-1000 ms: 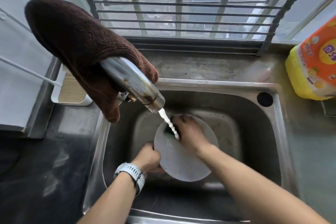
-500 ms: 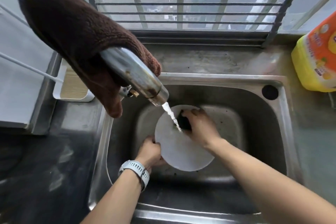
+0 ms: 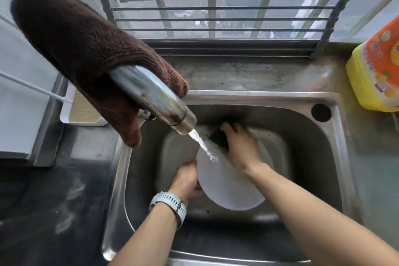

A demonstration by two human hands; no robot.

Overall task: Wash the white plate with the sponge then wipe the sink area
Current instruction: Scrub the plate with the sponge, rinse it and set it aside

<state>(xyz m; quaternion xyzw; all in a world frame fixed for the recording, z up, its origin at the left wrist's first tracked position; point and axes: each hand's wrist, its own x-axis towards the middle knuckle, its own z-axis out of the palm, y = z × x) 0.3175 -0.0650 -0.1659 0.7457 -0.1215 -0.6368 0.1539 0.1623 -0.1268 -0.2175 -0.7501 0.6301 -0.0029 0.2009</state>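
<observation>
Left hand (image 3: 185, 178) grips the tilted plate (image 3: 228, 188) at its left rim, face toward the camera; right hand (image 3: 241, 147) presses the sponge (image 3: 219, 137) at the far rim.

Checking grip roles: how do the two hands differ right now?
The left hand grips the plate by its left rim; the right hand presses a dark sponge on the plate's far edge. The left wrist wears a watch; the right is bare. Both are inside the sink.

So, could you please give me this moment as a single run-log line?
stage: washing | left hand: holds plate rim | right hand: presses sponge on plate | tap: running | sink: unwiped
</observation>
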